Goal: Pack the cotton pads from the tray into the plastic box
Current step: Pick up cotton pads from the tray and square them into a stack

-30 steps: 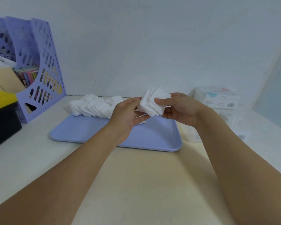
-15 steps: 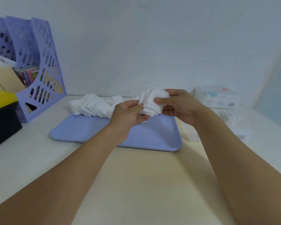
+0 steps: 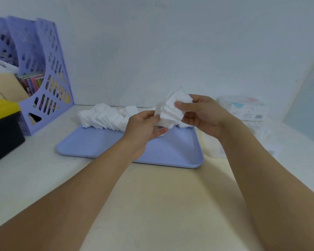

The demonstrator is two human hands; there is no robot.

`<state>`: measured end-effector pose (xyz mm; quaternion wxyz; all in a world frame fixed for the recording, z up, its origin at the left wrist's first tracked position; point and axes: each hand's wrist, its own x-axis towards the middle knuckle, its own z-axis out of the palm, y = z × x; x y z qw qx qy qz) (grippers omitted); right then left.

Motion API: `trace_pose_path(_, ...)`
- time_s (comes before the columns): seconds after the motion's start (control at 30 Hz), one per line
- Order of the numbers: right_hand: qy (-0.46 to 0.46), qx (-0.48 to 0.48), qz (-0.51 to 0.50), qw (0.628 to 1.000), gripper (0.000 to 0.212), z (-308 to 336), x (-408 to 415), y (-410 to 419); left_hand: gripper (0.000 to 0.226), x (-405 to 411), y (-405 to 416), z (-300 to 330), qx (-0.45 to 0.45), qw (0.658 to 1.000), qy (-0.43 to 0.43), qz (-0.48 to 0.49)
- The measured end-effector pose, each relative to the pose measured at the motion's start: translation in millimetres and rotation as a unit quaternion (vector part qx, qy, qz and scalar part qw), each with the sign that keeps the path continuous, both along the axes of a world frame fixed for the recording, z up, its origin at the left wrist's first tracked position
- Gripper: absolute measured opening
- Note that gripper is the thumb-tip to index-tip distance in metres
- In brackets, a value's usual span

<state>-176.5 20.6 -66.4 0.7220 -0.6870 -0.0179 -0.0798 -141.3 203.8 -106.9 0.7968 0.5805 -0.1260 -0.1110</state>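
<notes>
My right hand [image 3: 203, 115] pinches a fanned stack of white cotton pads [image 3: 172, 109] above the far side of the lilac tray [image 3: 101, 144]. My left hand [image 3: 143, 125] grips a small clear plastic box [image 3: 159, 125] at the stack's lower end. The box is mostly hidden by my fingers and the pads. The lowest pads touch the box's opening. A leaning row of more cotton pads [image 3: 101, 118] lies along the tray's far edge, to the left of my hands.
A lilac file rack [image 3: 43, 78] with papers stands at the back left, and a black box with a yellow lid [image 3: 2, 124] sits in front of it. White packages [image 3: 246, 109] lie right of the tray. The wall is close behind.
My right hand has tilted the pad stack more upright and raised it slightly. My left hand has come up against the stack's lower end.
</notes>
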Motion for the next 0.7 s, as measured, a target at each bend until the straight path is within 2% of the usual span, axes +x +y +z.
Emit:
trace_pose_path(0.37,0.001,-0.031,-0.032,0.999,0.032,-8.9,5.9,4.8,0.016,-0.4,-0.5,4.2,-0.054,0.997,0.051,-0.035)
trace_pose_path(0.5,0.014,-0.024,-0.029,0.999,0.034,-7.9,5.2,3.9,0.021,0.4,0.5,2.1,-0.042,0.997,0.031,-0.049)
trace_pose_path(0.7,-0.001,0.034,-0.039,0.999,0.021,-0.7,3.3,-3.9,0.020,3.6,1.4,-0.5,-0.022,0.999,0.021,-0.024)
